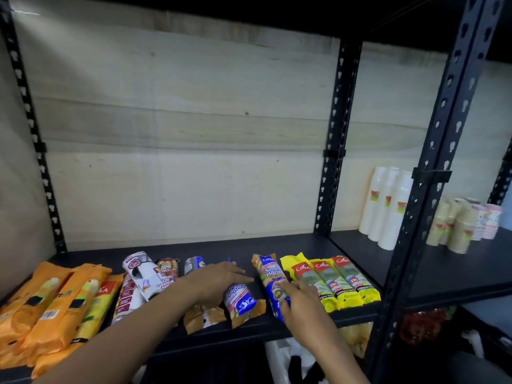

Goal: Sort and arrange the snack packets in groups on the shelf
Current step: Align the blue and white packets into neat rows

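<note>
Under curled fingers [291, 289] of right hand [297, 300]: blue packet [270, 273], near end held, on shelf [304, 245]. Left hand [219, 278] laid flat on next packet [241, 300], fingers straight. Judged light, soft, slippery; best gripped mid-body.

Your shelf [304, 245] is black. At its left edge you have orange packets [50, 300], and near its right edge yellow packets [332, 284] with red labels. Between them are a blue-and-white packet [269, 274] with tan ends and a white packet [144, 273] with maroon print.

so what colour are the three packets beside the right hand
Yellow packets, red labels; head view.
</note>
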Demonstrator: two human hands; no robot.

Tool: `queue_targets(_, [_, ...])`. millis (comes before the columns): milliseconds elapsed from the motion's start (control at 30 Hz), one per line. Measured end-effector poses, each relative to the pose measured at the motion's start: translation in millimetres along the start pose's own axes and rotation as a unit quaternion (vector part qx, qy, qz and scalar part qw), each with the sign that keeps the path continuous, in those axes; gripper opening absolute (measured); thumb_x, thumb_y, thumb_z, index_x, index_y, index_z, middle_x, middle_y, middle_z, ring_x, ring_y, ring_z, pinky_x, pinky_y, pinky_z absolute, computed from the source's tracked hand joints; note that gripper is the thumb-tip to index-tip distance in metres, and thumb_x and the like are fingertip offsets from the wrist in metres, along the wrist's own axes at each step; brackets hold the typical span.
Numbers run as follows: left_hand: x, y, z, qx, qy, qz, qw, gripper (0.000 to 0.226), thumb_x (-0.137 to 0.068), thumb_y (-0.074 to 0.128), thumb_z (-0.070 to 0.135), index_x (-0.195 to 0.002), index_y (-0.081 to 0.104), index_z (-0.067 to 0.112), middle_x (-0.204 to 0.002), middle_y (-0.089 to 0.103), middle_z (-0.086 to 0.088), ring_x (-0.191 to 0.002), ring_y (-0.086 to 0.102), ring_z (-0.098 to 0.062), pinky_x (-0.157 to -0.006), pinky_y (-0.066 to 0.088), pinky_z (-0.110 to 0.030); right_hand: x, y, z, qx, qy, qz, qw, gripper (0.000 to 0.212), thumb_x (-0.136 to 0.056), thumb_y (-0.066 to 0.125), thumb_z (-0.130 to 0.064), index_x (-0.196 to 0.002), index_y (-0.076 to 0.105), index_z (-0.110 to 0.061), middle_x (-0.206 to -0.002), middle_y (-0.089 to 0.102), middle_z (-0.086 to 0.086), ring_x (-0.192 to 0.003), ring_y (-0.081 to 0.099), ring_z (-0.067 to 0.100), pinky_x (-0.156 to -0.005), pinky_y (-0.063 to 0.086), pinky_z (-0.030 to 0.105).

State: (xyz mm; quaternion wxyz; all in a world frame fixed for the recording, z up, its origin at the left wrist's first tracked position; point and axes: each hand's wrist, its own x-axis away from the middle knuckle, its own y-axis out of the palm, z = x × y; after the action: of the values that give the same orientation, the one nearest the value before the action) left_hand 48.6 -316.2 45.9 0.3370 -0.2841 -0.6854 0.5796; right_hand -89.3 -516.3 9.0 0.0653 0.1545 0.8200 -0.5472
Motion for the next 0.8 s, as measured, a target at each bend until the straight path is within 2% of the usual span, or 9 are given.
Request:
queue_targets(167, [-4, -10, -13, 0.020, 0.031, 0.018, 0.999, 0.063, -0.081, 0.070, 0.011, -0.134, 0.051, 0.037, -0.133, 0.053, 0.003, -0.127, 0.048, -0.020, -0.105, 0.043, -0.043, 2, -1, 0, 0.000, 0.018, 0.006, 1.000, 0.041, -0.103, 0.043, -0.027, -0.144, 0.045, -0.025, -0.137, 0.051, 0.007, -0.127, 0.040, 0.023, -0.100, 0.042, 0.033])
queue_targets(300, [-7, -21, -17, 0.044, -0.002, 0.052, 0.998, 0.051, -0.084, 0.066, 0.019, -0.131, 0.053, 0.034, -0.120, 0.053, 0.002, -0.118, 0.051, -0.020, -0.110, 0.027, -0.046, 1, -2, -1, 0.017, 0.008, 0.004, 1.000, 0.040, -0.102, 0.045, -0.024, -0.142, 0.048, -0.026, -0.130, 0.056, 0.007, -0.121, 0.046, 0.024, -0.097, 0.043, 0.035])
queue_targets(400, [-4, -27, -16, 0.147, -0.028, 0.128, 0.980, 0.042, -0.087, 0.067, 0.027, -0.126, 0.054, 0.027, -0.112, 0.051, 0.001, -0.104, 0.052, -0.019, -0.089, 0.038, -0.032, -2, -1, -1, 0.008, 0.012, 0.008, 1.000, 0.040, -0.101, 0.046, -0.021, -0.140, 0.052, -0.023, -0.127, 0.057, 0.008, -0.119, 0.048, 0.025, -0.096, 0.046, 0.036])
queue_targets(533, [8, -36, -2, 0.208, -0.080, 0.198, 0.954, 0.026, -0.091, 0.063, 0.039, -0.105, 0.054, 0.020, -0.098, 0.048, 0.001, -0.084, 0.053, -0.015, -0.069, 0.040, -0.029, 1, 3, -2, -0.015, 0.013, 0.018, 1.000, 0.041, -0.101, 0.048, -0.024, -0.141, 0.051, -0.022, -0.134, 0.053, 0.007, -0.125, 0.043, 0.023, -0.099, 0.043, 0.033])
queue_targets(600, [10, -37, 6, 0.259, -0.122, 0.203, 0.937, 0.029, -0.090, 0.064, 0.044, -0.101, 0.055, 0.018, -0.097, 0.056, 0.000, -0.082, 0.057, -0.011, -0.063, 0.042, -0.027, 2, 7, -5, -0.035, 0.016, 0.029, 0.999, 0.041, -0.100, 0.050, -0.026, -0.141, 0.051, -0.023, -0.134, 0.051, 0.006, -0.125, 0.042, 0.021, -0.099, 0.044, 0.031])
queue_targets(667, [12, -32, 13, 0.309, -0.175, 0.193, 0.915, 0.035, -0.087, 0.066, 0.046, -0.101, 0.059, 0.015, -0.096, 0.065, -0.002, -0.083, 0.064, -0.013, -0.065, 0.050, -0.030, 2, 9, -8, -0.060, 0.020, 0.034, 0.997, 0.039, -0.099, 0.051, -0.024, -0.138, 0.052, -0.024, -0.133, 0.049, 0.006, -0.122, 0.046, 0.021, -0.097, 0.047, 0.032])
queue_targets(733, [13, -22, 20, 0.329, -0.238, 0.197, 0.892, 0.042, -0.081, 0.068, 0.049, -0.104, 0.059, 0.015, -0.099, 0.066, -0.003, -0.087, 0.064, -0.017, -0.072, 0.054, -0.035, 2, 11, -11, -0.079, 0.029, 0.031, 0.996, 0.036, -0.099, 0.051, -0.023, -0.135, 0.053, -0.025, -0.131, 0.048, 0.005, -0.116, 0.051, 0.020, -0.090, 0.050, 0.031])
queue_targets(800, [14, -7, 28, 0.358, -0.279, 0.207, 0.867, 0.047, -0.078, 0.070, 0.050, -0.109, 0.055, 0.018, -0.100, 0.064, 0.000, -0.086, 0.063, -0.016, -0.068, 0.051, -0.032, 2, 13, -13, -0.094, 0.030, 0.030, 0.995, 0.035, -0.097, 0.053, -0.024, -0.132, 0.051, -0.026, -0.129, 0.049, 0.003, -0.112, 0.052, 0.019, -0.083, 0.049, 0.028])
